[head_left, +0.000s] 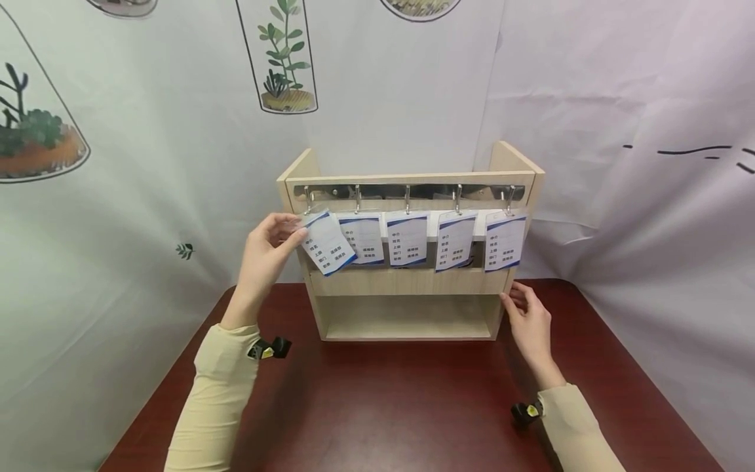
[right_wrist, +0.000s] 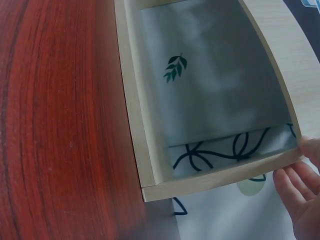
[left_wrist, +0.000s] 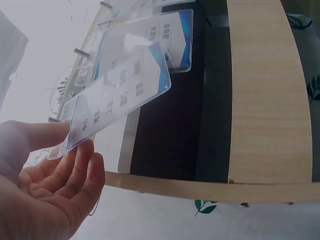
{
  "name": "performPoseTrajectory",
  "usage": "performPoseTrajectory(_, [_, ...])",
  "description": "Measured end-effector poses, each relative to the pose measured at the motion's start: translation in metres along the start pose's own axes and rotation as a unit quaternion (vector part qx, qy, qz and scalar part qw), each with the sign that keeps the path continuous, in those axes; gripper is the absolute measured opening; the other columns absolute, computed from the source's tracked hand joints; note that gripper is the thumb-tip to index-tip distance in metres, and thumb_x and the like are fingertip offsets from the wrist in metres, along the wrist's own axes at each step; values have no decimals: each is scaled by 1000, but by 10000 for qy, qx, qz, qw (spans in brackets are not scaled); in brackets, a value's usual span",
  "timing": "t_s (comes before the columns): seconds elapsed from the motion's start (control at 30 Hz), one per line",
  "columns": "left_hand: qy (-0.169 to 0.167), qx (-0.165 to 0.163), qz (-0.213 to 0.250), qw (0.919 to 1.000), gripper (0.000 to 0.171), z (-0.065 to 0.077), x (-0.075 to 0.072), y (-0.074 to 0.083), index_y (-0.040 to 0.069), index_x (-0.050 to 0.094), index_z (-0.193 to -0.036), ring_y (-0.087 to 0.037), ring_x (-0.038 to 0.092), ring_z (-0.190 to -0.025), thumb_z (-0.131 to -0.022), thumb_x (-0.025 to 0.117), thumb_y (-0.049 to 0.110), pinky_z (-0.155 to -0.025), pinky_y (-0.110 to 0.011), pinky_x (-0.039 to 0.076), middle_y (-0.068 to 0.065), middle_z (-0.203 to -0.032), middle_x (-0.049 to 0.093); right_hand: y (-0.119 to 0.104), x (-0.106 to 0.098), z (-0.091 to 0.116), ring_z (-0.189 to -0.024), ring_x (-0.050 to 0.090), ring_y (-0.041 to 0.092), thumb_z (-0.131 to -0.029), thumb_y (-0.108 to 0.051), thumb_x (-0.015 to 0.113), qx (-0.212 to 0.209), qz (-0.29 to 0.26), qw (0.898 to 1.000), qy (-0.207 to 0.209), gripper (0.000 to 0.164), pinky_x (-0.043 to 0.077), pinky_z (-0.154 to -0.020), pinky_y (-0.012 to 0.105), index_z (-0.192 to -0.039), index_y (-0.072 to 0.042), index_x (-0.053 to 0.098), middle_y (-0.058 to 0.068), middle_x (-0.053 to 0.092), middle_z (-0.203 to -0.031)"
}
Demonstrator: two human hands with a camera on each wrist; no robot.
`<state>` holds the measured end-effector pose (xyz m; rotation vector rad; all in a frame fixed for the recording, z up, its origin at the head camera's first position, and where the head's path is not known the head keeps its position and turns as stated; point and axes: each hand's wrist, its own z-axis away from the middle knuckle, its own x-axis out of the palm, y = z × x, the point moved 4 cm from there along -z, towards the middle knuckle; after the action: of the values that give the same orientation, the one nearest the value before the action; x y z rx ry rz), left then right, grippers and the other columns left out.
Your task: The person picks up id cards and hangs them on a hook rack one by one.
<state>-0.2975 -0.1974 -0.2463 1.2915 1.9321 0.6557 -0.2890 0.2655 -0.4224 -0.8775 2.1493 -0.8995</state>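
Note:
My left hand [head_left: 268, 252] pinches a clear-sleeved name badge [head_left: 328, 244] by its top corner, thumb on the front. This badge tilts, its top right at the leftmost metal hook [head_left: 307, 196], and its lower corner overlaps the neighbouring badge [head_left: 367, 241] in the head view. In the left wrist view, the pinched badge [left_wrist: 117, 95] slants away from the thumb, with the other fingers curled beneath. On the right, my right hand [head_left: 529, 321] holds the side panel edge of the wooden shelf [head_left: 407, 283], thumb in front and fingers on the outer side [right_wrist: 300, 187].
More badges [head_left: 407, 240] hang upright from the hooks along a metal strip [head_left: 383, 191] on the shelf's front. The shelf stands at the back of a dark red table [head_left: 389, 406]. Behind it hangs a white cloth [head_left: 401, 98] printed with plants.

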Motion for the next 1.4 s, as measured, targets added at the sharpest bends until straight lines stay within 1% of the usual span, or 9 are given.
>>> performPoseTrajectory(0.27, [19,-192,401,9990,37,5,6,-3,-6,60,-123,-8,63,-83,-94,73,13,-77,-19,50,-10,-97,69,-2,0,-1,-88,56,-7,-97,-14,69,-23,37,10000,49,32,44,-76,3,-124,1,64,20,71,-107])
performPoseTrajectory(0.43, [-14,-396,482,9981,36,10,11,-12,-6,60,-119,-8,65,-82,-93,74,14,-75,-20,51,-7,-94,70,-2,1,-2,-87,54,-11,-97,-14,69,-33,21,10000,65,32,43,-75,2,-124,1,64,20,71,-107])
performPoseTrajectory(0.6, [-148,-611,645,9959,37,18,16,-25,-6,60,-122,-9,66,-84,-93,74,12,-76,-21,53,-15,-100,71,-1,1,-1,-86,53,-15,-97,-13,69,-22,6,10000,62,32,43,-75,1,-124,2,64,20,71,-107])
performPoseTrajectory(0.73, [-236,-748,685,9946,38,24,18,-33,-5,60,-124,-9,67,-87,-93,74,13,-76,-23,53,-20,-106,70,-1,1,0,-87,54,-12,-97,-14,69,-15,18,10000,54,32,43,-75,2,-125,1,64,20,71,-107])
performPoseTrajectory(0.87, [-193,-826,711,9939,36,28,17,-38,-5,61,-122,-9,67,-88,-93,74,14,-75,-26,54,-16,-106,71,-2,0,0,-89,57,-6,-98,-16,68,-6,52,10000,12,32,43,-76,3,-125,0,64,19,71,-108])
performPoseTrajectory(0.97, [-157,-907,701,9933,35,30,17,-41,-5,61,-121,-8,66,-87,-93,74,14,-73,-25,55,-12,-104,72,-1,0,-1,-89,57,-4,-98,-16,68,-4,80,10000,10,32,44,-76,3,-126,0,64,19,71,-108])
performPoseTrajectory(1.17, [-140,-1065,613,9923,35,39,18,-48,-6,62,-120,-8,64,-88,-94,73,14,-74,-22,53,-17,-109,70,-1,-1,-1,-88,55,-10,-98,-16,68,-20,85,10000,4,33,44,-76,4,-126,0,64,19,71,-108])
performPoseTrajectory(1.3, [-155,-1185,483,9917,32,52,18,-58,-5,63,-117,-8,63,-88,-94,73,15,-78,-22,51,-11,-103,69,0,-3,4,-91,61,1,-98,-18,67,-10,97,9997,-242,36,45,-76,4,-130,-1,62,19,70,-110])
performPoseTrajectory(1.4, [-243,-1259,123,9917,30,65,15,-68,-2,63,-116,-8,63,-88,-95,72,18,-77,-20,50,-10,-101,69,3,-8,11,-94,65,10,-99,-20,66,-60,282,9979,-574,37,44,-75,4,-132,-3,61,17,70,-112])
